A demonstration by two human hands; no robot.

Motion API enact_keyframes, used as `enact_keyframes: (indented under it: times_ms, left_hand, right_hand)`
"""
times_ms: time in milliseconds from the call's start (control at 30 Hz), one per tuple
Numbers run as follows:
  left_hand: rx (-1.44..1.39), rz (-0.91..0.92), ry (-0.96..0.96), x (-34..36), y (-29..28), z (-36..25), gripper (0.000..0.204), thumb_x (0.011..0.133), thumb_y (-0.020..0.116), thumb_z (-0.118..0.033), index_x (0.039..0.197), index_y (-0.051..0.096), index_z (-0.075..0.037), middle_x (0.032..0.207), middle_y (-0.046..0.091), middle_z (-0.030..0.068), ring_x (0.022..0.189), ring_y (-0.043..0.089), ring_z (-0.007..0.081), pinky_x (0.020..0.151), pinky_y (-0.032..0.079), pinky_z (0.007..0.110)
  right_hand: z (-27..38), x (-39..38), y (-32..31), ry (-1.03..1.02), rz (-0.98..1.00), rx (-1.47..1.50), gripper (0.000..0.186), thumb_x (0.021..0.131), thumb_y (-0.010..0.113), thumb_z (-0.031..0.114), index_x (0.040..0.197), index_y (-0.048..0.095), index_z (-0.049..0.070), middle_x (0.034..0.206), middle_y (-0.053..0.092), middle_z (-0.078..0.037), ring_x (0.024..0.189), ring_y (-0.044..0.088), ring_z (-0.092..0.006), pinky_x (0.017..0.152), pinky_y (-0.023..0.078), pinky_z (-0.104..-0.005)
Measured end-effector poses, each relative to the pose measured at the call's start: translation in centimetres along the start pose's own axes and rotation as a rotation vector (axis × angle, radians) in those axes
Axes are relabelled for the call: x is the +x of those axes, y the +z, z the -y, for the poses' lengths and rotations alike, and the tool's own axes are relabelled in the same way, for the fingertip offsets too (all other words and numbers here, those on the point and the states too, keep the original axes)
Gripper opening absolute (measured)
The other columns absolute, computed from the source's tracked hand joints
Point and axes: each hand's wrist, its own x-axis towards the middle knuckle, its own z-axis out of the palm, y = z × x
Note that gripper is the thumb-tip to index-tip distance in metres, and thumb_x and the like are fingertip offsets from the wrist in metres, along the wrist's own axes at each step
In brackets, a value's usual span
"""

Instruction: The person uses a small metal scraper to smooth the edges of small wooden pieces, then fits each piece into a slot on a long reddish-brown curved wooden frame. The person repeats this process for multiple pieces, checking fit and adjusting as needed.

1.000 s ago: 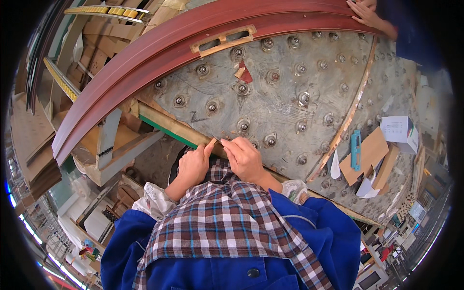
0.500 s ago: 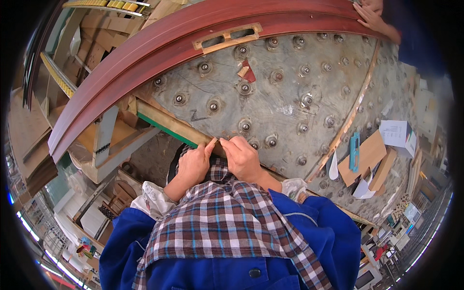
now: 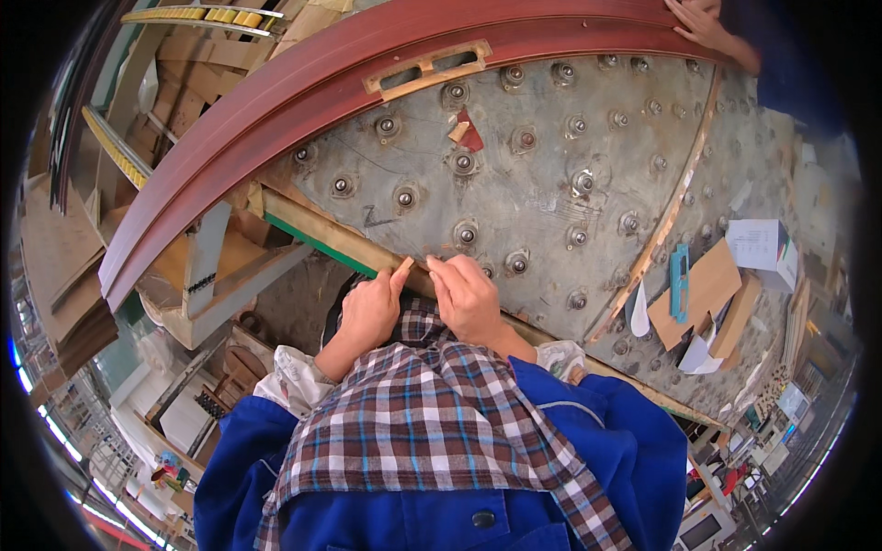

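My left hand [image 3: 369, 308] is closed in a pinch on a small pale sliver [image 3: 405, 265] at the near edge of a grey metal ball-transfer table [image 3: 386, 243]. My right hand [image 3: 464, 294] is closed beside it, fingertips a little to the right of the sliver; what they hold is too small to make out. A wooden edge rail with a green face [image 3: 317, 234] runs under and leftward from my hands. Beyond lies a long curved red-brown moulding [image 3: 230, 119], with a pale slotted cutout [image 3: 427, 69] along it.
A co-worker's hand [image 3: 703, 28] rests on the moulding at top right. A curved wooden strip [image 3: 684, 197] crosses the table at right, beside a turquoise tool [image 3: 680, 280], cardboard [image 3: 703, 275] and a white box [image 3: 763, 248]. Wooden boards [image 3: 55, 239] fill the left side.
My fingertips have drawn very slightly apart, the right ones moving a little to the right. The co-worker's hand has stayed about in place on the moulding.
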Motion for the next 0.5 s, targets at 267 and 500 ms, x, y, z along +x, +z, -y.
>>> enact_keyframes:
  times_ms: [267,500]
  left_hand:
    - [0.045,0.046,-0.045,-0.04,-0.46,-0.52,0.043,0.095,0.028,-0.042,0.104,0.053,-0.008,0.083,0.061,0.0231,0.08,0.056,0.0436,0.066,0.044,0.053]
    - [0.028,0.045,-0.016,0.17,-0.22,-0.01,0.043,0.095,0.028,-0.042,0.103,0.053,-0.008,0.081,0.061,0.0224,0.078,0.057,0.043,0.064,0.044,0.053]
  right_hand:
    - [-0.23,-0.32,-0.41,-0.033,0.058,0.043,0.025,0.072,0.06,-0.001,0.097,0.06,0.002,0.076,0.052,-0.007,0.071,0.054,-0.0243,0.059,0.047,-0.0329]
    - [0.06,-0.17,-0.7,-0.044,-0.044,0.007,0.027,0.071,0.059,0.001,0.097,0.062,0.004,0.076,0.053,-0.005,0.069,0.054,-0.0214,0.056,0.046,-0.0308]
